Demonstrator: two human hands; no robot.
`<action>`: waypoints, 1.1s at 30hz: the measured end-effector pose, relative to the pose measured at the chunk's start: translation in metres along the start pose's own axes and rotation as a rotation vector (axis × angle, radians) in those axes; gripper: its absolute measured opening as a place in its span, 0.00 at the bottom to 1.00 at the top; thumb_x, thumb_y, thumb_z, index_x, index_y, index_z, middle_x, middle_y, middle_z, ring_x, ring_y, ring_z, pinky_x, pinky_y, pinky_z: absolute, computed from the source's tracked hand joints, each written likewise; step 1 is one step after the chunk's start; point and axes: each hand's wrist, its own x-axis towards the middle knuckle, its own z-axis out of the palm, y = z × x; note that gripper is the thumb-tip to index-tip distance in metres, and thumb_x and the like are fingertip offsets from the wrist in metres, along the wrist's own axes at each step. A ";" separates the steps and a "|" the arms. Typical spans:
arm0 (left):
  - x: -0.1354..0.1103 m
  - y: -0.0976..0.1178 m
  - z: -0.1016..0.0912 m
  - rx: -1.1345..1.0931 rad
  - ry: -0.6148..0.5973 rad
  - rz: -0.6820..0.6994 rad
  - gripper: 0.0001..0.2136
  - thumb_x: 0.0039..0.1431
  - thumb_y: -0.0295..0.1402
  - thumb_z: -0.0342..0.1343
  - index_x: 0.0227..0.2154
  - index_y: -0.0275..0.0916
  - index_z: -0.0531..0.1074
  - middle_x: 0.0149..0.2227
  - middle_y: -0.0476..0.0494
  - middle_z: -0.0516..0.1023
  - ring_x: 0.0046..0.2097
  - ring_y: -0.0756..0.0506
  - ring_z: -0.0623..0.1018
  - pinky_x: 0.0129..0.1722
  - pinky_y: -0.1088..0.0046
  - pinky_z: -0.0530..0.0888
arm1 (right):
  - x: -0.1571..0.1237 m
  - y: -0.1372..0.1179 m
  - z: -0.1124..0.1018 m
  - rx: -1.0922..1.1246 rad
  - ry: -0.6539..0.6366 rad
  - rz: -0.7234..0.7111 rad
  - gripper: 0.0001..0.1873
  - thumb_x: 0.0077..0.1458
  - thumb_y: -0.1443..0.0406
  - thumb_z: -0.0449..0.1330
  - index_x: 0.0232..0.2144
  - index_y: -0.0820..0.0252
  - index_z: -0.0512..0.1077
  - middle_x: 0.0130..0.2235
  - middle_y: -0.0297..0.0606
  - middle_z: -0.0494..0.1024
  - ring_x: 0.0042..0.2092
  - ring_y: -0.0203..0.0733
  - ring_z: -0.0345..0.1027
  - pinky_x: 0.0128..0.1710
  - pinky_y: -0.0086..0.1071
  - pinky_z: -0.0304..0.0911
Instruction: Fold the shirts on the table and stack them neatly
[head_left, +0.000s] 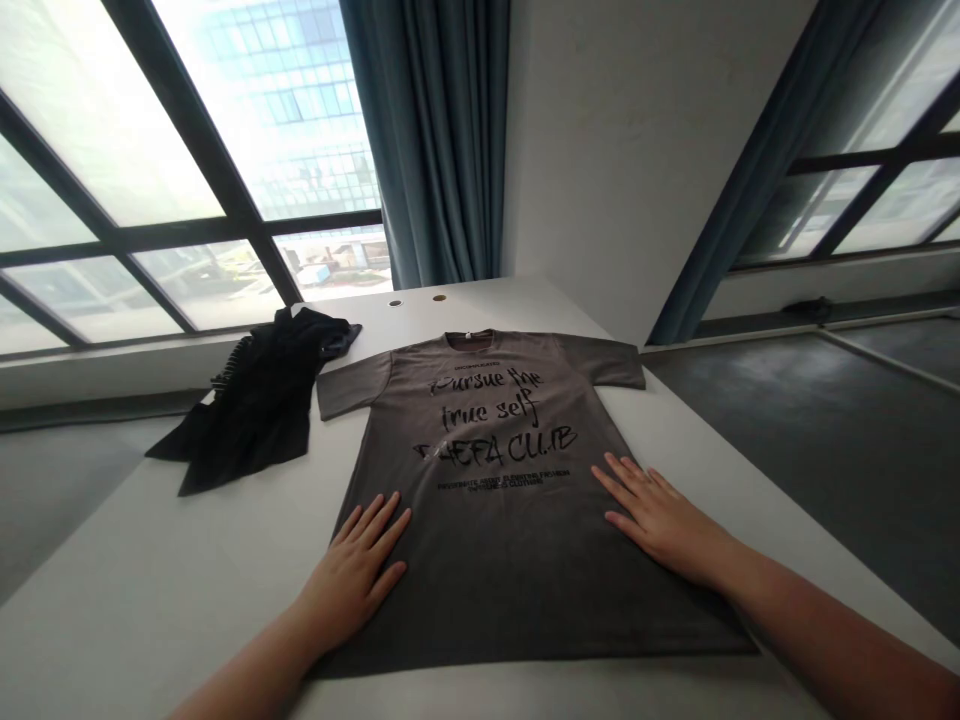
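A dark grey T-shirt with black lettering lies spread flat, front side up, its collar at the far end and its hem towards me. My left hand rests flat on the left side of the shirt, fingers spread and pointing to the collar. On the opposite side edge, at about the height of the lowest print, my right hand lies palm down with its fingers apart. Neither hand grips the cloth. Both short sleeves stretch outward from the shoulders.
The shirt is on a white table with two round holes near its far edge. A crumpled black garment lies at the left and overhangs the table's edge. Windows, a blue curtain and a wall pillar stand behind.
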 end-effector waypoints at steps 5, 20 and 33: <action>-0.036 0.020 -0.006 0.022 0.046 0.018 0.34 0.71 0.45 0.51 0.75 0.56 0.46 0.75 0.43 0.53 0.73 0.31 0.61 0.68 0.44 0.66 | -0.056 -0.054 -0.009 0.041 0.027 -0.090 0.36 0.68 0.48 0.54 0.74 0.41 0.55 0.74 0.43 0.53 0.73 0.64 0.51 0.68 0.69 0.51; -0.101 0.014 -0.044 -0.099 -0.005 -0.040 0.12 0.65 0.39 0.59 0.49 0.53 0.79 0.51 0.44 0.81 0.50 0.40 0.81 0.51 0.64 0.79 | -0.113 -0.049 -0.061 0.259 0.044 -0.222 0.17 0.68 0.56 0.58 0.51 0.51 0.82 0.56 0.47 0.80 0.56 0.55 0.76 0.56 0.47 0.74; -0.110 0.006 -0.060 -0.201 0.028 -0.094 0.13 0.72 0.38 0.47 0.43 0.49 0.78 0.43 0.45 0.81 0.41 0.45 0.82 0.42 0.73 0.77 | -0.133 -0.024 -0.083 0.243 0.246 -0.197 0.15 0.67 0.61 0.54 0.46 0.49 0.81 0.45 0.44 0.83 0.45 0.51 0.80 0.45 0.40 0.77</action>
